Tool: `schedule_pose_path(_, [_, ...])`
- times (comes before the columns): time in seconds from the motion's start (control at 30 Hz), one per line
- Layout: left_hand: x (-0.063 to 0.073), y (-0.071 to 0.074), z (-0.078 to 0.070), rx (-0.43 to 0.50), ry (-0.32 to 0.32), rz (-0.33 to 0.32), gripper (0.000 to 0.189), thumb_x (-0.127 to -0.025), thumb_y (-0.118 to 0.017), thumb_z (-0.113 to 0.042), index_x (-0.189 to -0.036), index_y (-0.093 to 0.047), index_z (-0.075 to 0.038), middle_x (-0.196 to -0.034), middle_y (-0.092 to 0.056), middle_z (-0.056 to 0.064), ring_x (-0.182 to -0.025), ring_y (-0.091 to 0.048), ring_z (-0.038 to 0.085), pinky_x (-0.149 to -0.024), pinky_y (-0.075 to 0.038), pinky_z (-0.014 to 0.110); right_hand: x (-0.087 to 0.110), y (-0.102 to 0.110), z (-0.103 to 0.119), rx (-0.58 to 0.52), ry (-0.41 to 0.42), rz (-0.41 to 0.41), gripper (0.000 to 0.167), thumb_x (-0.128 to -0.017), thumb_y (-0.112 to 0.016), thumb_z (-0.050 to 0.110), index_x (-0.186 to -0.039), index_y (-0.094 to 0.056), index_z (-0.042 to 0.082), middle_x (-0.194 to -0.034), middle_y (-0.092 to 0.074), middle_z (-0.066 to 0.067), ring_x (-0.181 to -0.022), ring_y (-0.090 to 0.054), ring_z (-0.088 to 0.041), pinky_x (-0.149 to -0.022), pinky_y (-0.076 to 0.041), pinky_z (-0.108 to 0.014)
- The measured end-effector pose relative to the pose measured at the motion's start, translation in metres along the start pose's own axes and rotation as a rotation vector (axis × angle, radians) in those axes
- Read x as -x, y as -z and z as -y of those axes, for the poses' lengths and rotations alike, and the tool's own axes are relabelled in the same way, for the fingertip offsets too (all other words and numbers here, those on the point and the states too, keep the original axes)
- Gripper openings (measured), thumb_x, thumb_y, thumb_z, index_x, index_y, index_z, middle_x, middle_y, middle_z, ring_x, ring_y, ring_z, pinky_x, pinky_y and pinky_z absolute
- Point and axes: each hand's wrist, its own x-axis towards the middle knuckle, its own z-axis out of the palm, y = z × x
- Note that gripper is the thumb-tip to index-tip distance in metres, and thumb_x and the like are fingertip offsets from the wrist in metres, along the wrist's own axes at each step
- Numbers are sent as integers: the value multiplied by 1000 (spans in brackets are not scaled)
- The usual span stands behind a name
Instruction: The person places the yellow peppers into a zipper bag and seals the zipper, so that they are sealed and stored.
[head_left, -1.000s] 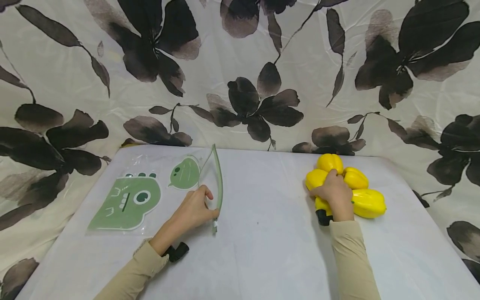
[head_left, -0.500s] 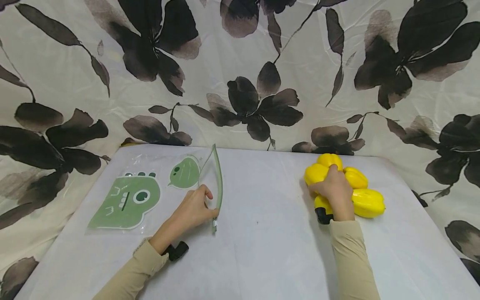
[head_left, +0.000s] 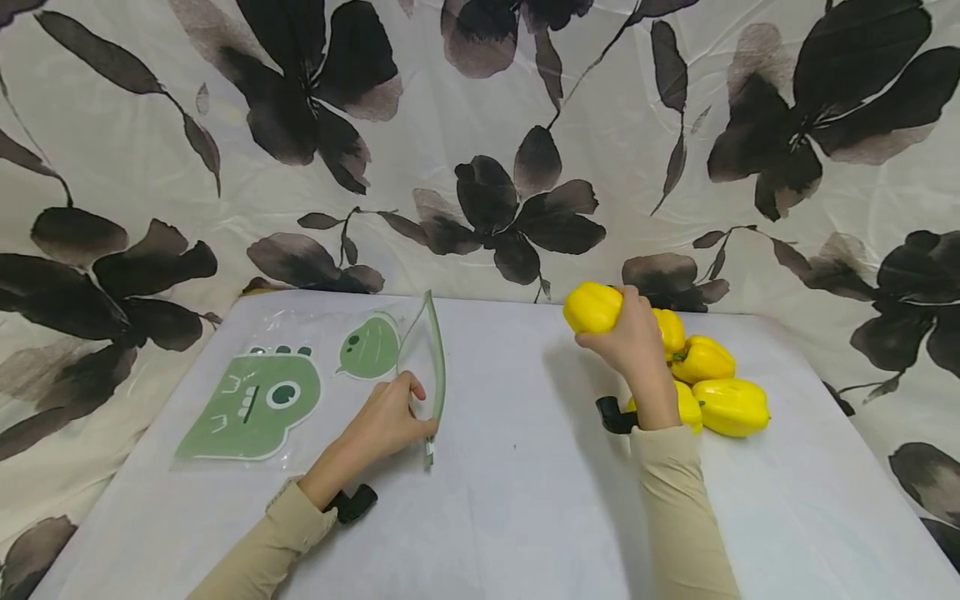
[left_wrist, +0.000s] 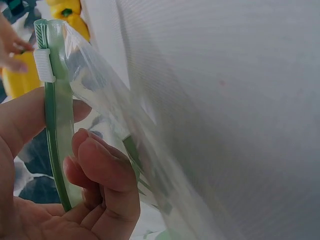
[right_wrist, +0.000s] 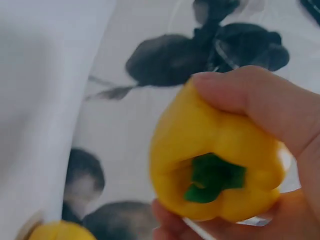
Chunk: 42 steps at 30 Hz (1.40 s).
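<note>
A clear zip bag (head_left: 367, 346) with a green dinosaur print lies on the left of the table, its green slider edge lifted. My left hand (head_left: 390, 414) pinches that edge near the white slider (left_wrist: 44, 65), which shows in the left wrist view. My right hand (head_left: 633, 350) grips a yellow bell pepper (head_left: 592, 307) raised above the table. In the right wrist view the pepper's green stem (right_wrist: 215, 176) faces the camera, with thumb and fingers round its sides. Close by on the right, several more yellow bell peppers (head_left: 731, 407) rest together, partly behind the right hand.
The white table (head_left: 517, 517) ends at the back against a hanging cloth (head_left: 420, 108) with dark flowers. A black wrist camera (head_left: 617, 415) sticks out from the right wrist, and another wrist camera (head_left: 356, 503) from the left.
My right hand has lifted one yellow bell pepper out of the group and moved it up and to the left. The left hand stays on the bag's edge.
</note>
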Motion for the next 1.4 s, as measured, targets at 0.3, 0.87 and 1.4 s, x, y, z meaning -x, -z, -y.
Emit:
schedule_pose_path(0.3, [1,1,-1,2,7,5,36,-72,-78,-14,-97,-55,-1,-65,-56,2,-58,-52,15,-54,-43,30,-4,-39,32,-299,151,-36,79,-72,-83,17,-138,-42,3,-126,-53,-15,-110,-52,-31,-95,-43,-50])
schedule_pose_path(0.87, [0,0,1,30,-9,27,37,-73,-78,-12,-99,-55,0,-65,-57,3,-55,-52,14,-51,-44,29,0,-145,55,-435,326,378,78,-68,-82,4,-137,-47,5,-123,-55,-10,-101,-51,-24,-84,-47,-36])
schedule_pose_path(1.4, [-1,-2,-2,-3,-113,24,32,-74,-79,-8,-96,-57,-3,-64,-53,0,-54,-48,12,-49,-41,25,-7,-171,60,-202,313,465,77,-70,-82,14,-137,-46,6,-127,-52,-11,-110,-46,-28,-92,-41,-40])
